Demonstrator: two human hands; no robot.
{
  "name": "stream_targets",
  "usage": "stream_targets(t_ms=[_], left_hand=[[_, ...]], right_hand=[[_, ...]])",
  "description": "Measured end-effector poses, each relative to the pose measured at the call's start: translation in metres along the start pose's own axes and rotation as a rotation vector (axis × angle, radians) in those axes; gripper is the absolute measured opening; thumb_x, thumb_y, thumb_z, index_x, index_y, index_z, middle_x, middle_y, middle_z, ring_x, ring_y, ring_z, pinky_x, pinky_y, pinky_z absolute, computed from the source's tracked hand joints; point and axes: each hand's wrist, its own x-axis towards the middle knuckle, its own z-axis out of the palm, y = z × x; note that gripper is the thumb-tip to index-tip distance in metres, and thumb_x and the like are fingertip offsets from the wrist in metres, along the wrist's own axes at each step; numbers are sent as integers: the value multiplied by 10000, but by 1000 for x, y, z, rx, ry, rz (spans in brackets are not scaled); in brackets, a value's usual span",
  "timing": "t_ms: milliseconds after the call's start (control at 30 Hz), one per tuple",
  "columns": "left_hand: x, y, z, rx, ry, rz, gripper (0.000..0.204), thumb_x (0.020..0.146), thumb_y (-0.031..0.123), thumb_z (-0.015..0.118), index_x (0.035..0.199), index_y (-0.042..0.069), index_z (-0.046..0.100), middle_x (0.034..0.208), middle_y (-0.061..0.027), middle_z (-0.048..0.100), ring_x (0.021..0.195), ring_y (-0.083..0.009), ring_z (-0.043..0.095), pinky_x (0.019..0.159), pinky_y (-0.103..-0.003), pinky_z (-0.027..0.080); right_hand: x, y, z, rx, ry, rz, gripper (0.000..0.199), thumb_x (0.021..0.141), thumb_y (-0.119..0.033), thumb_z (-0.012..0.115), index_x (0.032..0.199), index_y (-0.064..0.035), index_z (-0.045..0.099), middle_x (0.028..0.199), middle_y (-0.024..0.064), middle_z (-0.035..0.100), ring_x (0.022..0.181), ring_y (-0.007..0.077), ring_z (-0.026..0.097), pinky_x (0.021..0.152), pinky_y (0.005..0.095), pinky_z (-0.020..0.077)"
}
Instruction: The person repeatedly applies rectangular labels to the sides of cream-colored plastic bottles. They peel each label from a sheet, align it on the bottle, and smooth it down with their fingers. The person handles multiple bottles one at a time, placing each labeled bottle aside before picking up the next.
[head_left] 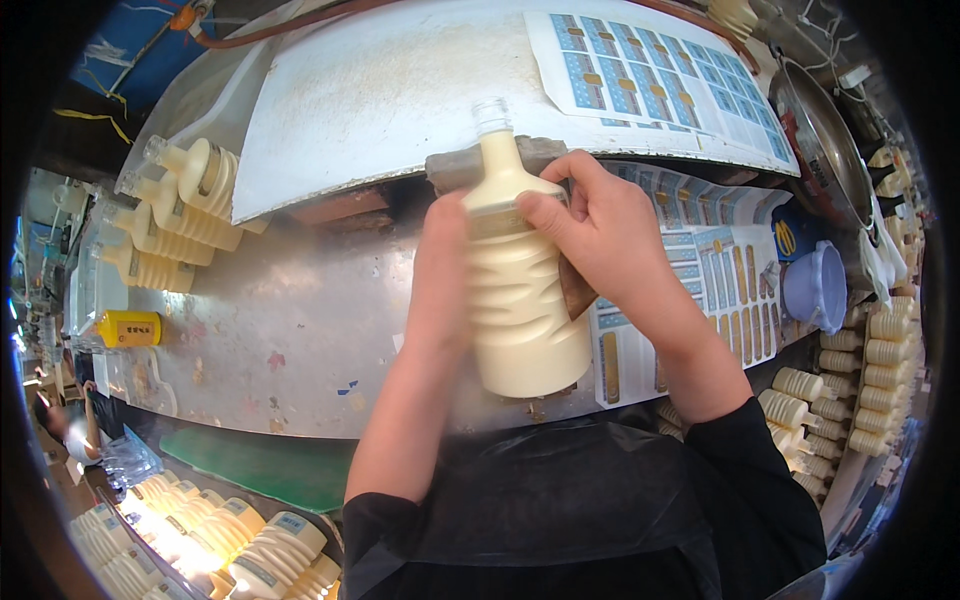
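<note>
A cream-coloured bottle with a wavy ribbed body and a clear threaded neck lies neck-away in front of me, its neck end near a grey block. Around its shoulder runs a gold-toned label band. My left hand, smeared by motion, closes on the left side of the shoulder; most of its fingers are hidden. On the right side, my right hand grips the shoulder, with the thumb pressed on the band's right end and the fingers bent over the edge.
Printed label sheets in blue and gold lie to the right, with another sheet on the white board behind. Several similar bottles stand at the left, near a yellow container. A lilac bucket sits at the right edge.
</note>
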Motion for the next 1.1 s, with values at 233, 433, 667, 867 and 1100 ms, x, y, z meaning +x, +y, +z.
stream_targets(t_ms=[233, 433, 667, 867, 1100], left_hand=[[-1, -2, 0, 129, -46, 36, 484, 1101, 430, 484, 1363, 25, 518, 1207, -84, 626, 1057, -133, 611, 937, -314, 522], [-2, -1, -1, 141, -56, 38, 477, 1107, 417, 470, 1375, 24, 513, 1233, -91, 616, 1079, -139, 604, 945, -317, 518], [1, -10, -8, 225, 17, 125, 446, 1114, 379, 418, 1395, 38, 475, 1256, -117, 599, 1113, -168, 587, 969, -324, 494], [-4, -7, -6, 198, 6, 135, 467, 1075, 358, 455, 1408, 31, 439, 1255, -155, 587, 1141, -219, 575, 1001, -349, 467], [-4, -11, -4, 257, 64, 158, 421, 1091, 349, 442, 1382, 45, 461, 1293, -139, 563, 1151, -194, 563, 993, -334, 471]], right_hand=[[-2, -4, 4, -129, 48, -31, 631, 829, -534, 720, 1096, 34, 653, 829, 253, 717, 814, 394, 726, 772, 450, 556], [-3, -7, 3, -148, 42, -12, 633, 834, -542, 708, 1095, 33, 654, 812, 241, 716, 793, 384, 728, 767, 450, 556], [2, -18, -3, -225, -7, -42, 628, 839, -546, 700, 1071, 34, 649, 809, 239, 716, 801, 395, 727, 755, 453, 558], [-2, -18, -3, -311, 4, -132, 613, 847, -547, 700, 1069, 22, 650, 807, 224, 716, 798, 395, 724, 754, 453, 562], [-4, -12, -5, -194, -21, -68, 550, 895, -517, 671, 1056, 8, 657, 787, 192, 707, 747, 359, 713, 703, 428, 543]])
